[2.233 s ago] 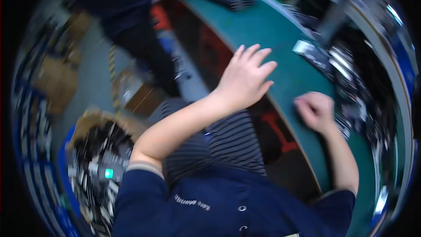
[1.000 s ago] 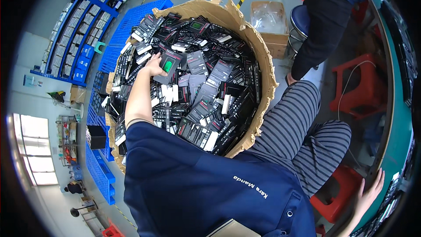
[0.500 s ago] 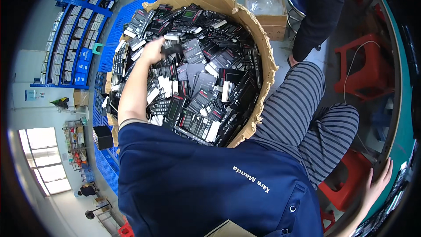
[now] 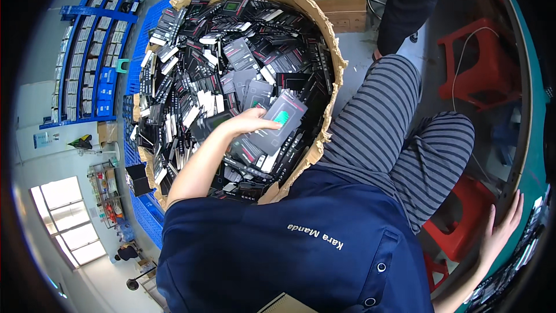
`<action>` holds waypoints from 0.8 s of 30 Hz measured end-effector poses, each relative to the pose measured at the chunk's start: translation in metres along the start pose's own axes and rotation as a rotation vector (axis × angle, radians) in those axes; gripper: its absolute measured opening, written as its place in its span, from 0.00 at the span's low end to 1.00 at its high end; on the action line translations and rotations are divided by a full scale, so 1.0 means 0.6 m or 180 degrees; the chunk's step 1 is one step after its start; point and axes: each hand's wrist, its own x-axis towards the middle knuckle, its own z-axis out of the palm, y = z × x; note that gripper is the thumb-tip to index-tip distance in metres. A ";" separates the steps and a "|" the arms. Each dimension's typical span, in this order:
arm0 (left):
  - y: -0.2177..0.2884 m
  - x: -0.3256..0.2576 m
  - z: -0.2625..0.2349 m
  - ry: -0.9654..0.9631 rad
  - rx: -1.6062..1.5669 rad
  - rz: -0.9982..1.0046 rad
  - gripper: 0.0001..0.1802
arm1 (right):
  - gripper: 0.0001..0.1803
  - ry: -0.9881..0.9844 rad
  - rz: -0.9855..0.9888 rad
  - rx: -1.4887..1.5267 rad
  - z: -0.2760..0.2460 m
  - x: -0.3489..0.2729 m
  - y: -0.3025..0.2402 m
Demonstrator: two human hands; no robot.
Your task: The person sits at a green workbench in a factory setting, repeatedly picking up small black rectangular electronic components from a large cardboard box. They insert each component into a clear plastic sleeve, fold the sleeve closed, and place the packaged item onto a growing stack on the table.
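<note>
My left hand (image 4: 252,123) is closed on a flat grey box (image 4: 289,109) with a bright green patch on its face. It holds the box tilted, over the near right part of a big round-sided carton (image 4: 340,66). Beneath and around it many similar thin black and grey boxes (image 4: 237,55) lie in a jumbled heap, some with white edges up. Far to the right, my right hand (image 4: 501,232) rests with fingers spread at the edge of a green tabletop (image 4: 530,177), holding nothing.
Torn cardboard rims the carton, which stands by a blue pallet (image 4: 145,220). A blue rack (image 4: 92,52) with small boxes is at left. Red stools (image 4: 478,69) stand at right. A person's dark trouser leg (image 4: 405,11) is beyond my knees, near an open carton (image 4: 336,6).
My left hand has come from the carton's far left, where a blurred dark thing was at its fingers, to the near right with the grey box. My right hand stays at the table edge.
</note>
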 end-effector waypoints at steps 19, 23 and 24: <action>0.034 -0.081 0.118 0.2159 0.0493 0.0304 0.30 | 0.35 -0.0082 0.0092 0.0118 -0.011 -0.007 -0.011; 0.026 -0.066 0.095 0.1880 0.0563 0.0514 0.29 | 0.35 -0.0085 0.0051 0.0164 -0.012 -0.007 -0.007; 0.029 -0.064 0.091 0.1742 0.0570 0.0556 0.29 | 0.35 -0.0086 0.0043 0.0168 -0.012 -0.007 -0.006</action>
